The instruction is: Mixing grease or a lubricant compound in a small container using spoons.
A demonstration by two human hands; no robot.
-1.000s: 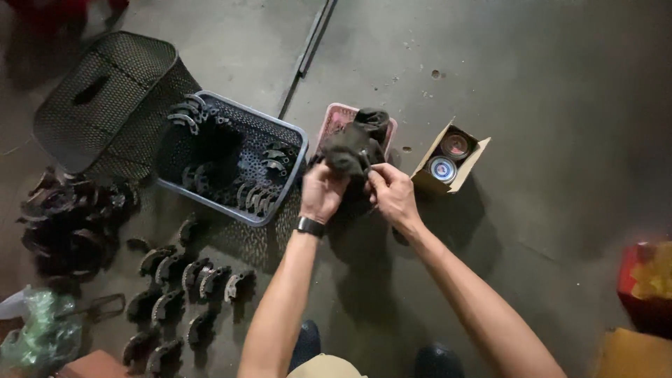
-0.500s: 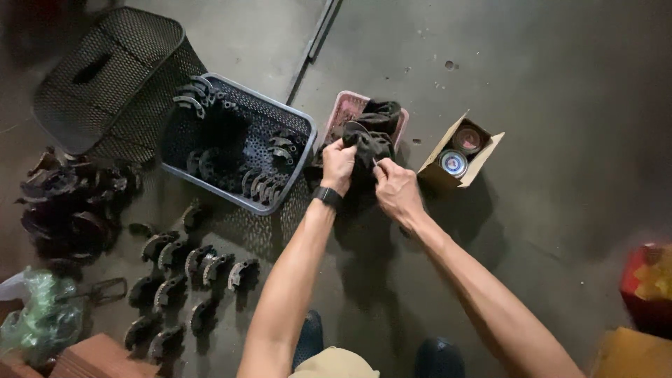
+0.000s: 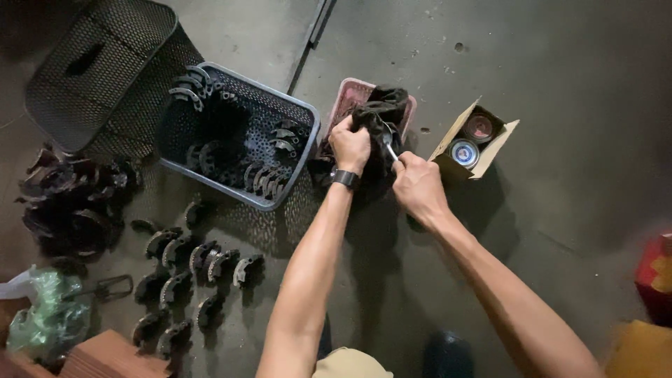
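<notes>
Both hands have dropped lower over the pink tray (image 3: 348, 94) since a second ago. Curved dark parts (image 3: 199, 262) lie in rows on the floor at left, beside a grey basket (image 3: 308, 129). Left hand (image 3: 350, 145) fingers are clamped on a black rag (image 3: 381, 108); right hand (image 3: 418, 185) pinches a thin metal tool (image 3: 389, 147) against it. An open carton (image 3: 490, 143) sits right.

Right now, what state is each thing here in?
left hand: closed on the dark cloth
right hand: holding a thin pale tool
cardboard box: open, two round tins inside
grey basket: holds curved metal parts
black mesh basket: tipped over
</notes>
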